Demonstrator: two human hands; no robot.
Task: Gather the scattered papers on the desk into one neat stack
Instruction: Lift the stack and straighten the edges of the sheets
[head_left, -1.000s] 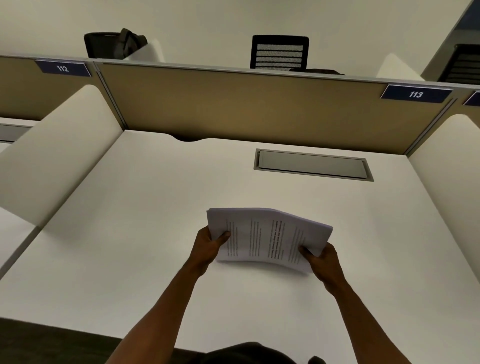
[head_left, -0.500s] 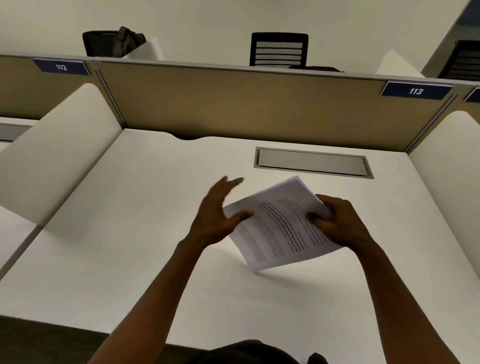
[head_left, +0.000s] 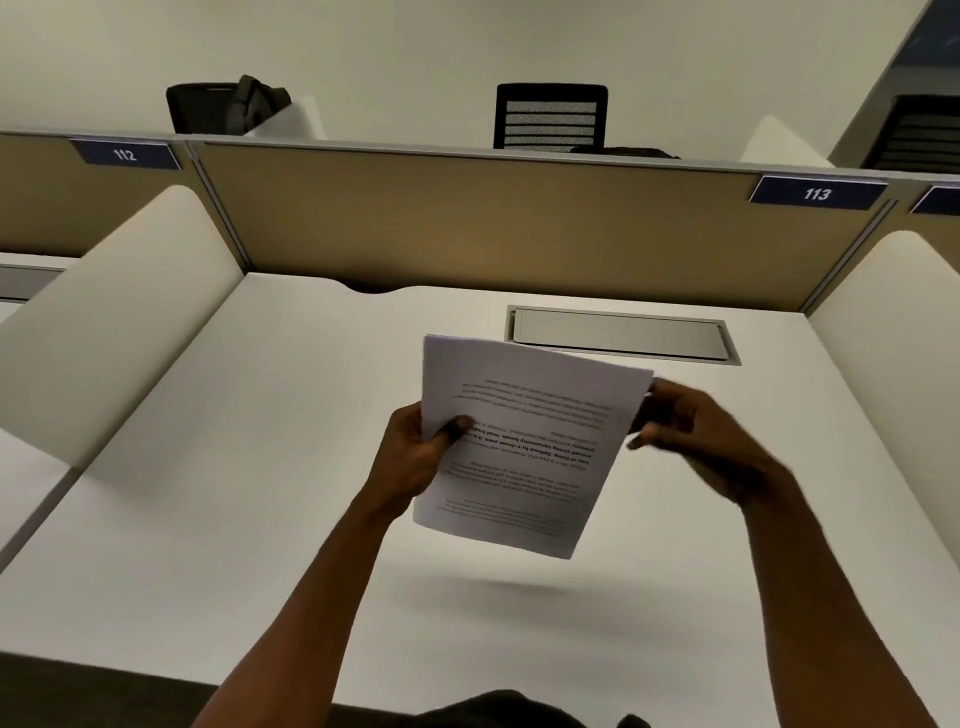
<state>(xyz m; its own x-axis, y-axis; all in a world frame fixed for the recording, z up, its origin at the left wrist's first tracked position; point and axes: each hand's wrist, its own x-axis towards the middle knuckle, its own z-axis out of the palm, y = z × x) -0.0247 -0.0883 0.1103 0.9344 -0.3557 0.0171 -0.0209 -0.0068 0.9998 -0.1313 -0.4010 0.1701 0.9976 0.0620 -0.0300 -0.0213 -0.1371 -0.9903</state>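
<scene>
A stack of printed white papers (head_left: 524, 447) hangs in the air above the white desk (head_left: 260, 467), held upright in portrait, its text upside down to me. My left hand (head_left: 415, 457) grips the stack's left edge, thumb on the front sheet and fingers behind. My right hand (head_left: 691, 436) is at the stack's upper right edge with its fingers curled. It is blurred, and I cannot tell whether it holds the paper or only touches it. No other loose sheets show on the desk.
A grey cable hatch (head_left: 623, 335) is set into the desk behind the papers. A tan partition (head_left: 493, 228) closes the back, and white side dividers (head_left: 119, 322) stand left and right. Black chairs (head_left: 550, 117) stand beyond the partition.
The stack has been lifted and turned from a landscape tilt to upright portrait. My left hand went from open fingers to gripping the left edge. My right hand slid to the right edge.
</scene>
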